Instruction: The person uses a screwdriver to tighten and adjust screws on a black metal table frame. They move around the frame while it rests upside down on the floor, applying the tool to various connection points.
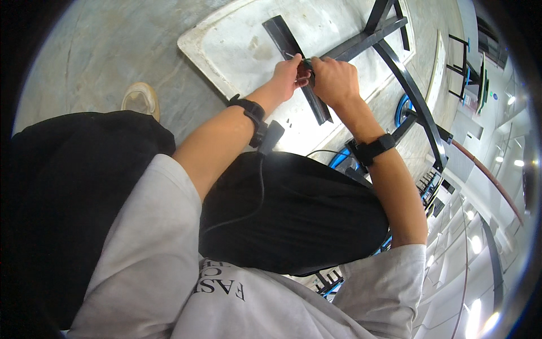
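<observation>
Both hands meet over a black metal bar (283, 35) lying across a white board, where a longer black frame leg (350, 46) joins it. My left hand (289, 77) is closed, thumb and fingers pinched together just over the bar. A thin, light-coloured tip pokes out by its thumb. My right hand (337, 80) is closed right beside it, fingers curled down at the joint. Something small and dark with a hint of green shows between the two hands, too covered to name. Both wrists wear black straps with small devices.
The white board (248, 34) with a raised rim lies on the grey floor. A curved black frame part (409, 90) rises at the right. Blue coiled hose or cable (403, 107) lies beyond my right forearm. A dark cable (262, 186) hangs from my left wrist device over my leg.
</observation>
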`<state>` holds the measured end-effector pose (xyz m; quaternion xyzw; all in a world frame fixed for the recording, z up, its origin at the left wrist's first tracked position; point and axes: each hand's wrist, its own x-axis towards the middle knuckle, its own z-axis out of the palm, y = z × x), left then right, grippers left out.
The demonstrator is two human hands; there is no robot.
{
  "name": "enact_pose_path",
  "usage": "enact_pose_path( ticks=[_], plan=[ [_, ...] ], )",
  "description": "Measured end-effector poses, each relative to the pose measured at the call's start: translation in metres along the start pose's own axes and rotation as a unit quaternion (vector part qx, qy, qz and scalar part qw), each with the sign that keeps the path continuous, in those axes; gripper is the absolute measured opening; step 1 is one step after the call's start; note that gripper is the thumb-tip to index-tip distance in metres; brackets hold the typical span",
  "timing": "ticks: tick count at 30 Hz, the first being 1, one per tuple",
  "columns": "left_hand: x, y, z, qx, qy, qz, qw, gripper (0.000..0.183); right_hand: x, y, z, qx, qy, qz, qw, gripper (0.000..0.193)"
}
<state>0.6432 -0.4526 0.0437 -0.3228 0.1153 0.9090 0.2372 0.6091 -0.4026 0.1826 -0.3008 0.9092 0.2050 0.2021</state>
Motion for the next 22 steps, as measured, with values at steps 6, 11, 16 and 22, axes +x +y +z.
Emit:
enact_pose_path(
  ticks=[6, 11, 16, 22],
  plan=[
    [0.004, -0.002, 0.002, -0.005, -0.014, -0.017, 1.000, 0.021, -0.006, 0.020, 0.013, 0.110, 0.116, -0.005, 0.987, 0.022],
    [0.000, -0.003, 0.003, 0.015, 0.002, -0.025, 1.000, 0.023, -0.010, 0.022, -0.001, 0.587, -0.184, 0.294, 0.731, 0.035],
    [-0.001, 0.001, 0.004, 0.027, -0.013, -0.030, 0.999, 0.023, -0.012, 0.011, -0.002, 0.111, -0.031, 0.138, 0.984, 0.021],
    [0.000, 0.007, 0.007, -0.006, -0.022, -0.024, 0.999, 0.025, -0.004, 0.003, -0.008, 0.005, 0.043, 0.060, 0.997, 0.030]
  ],
)
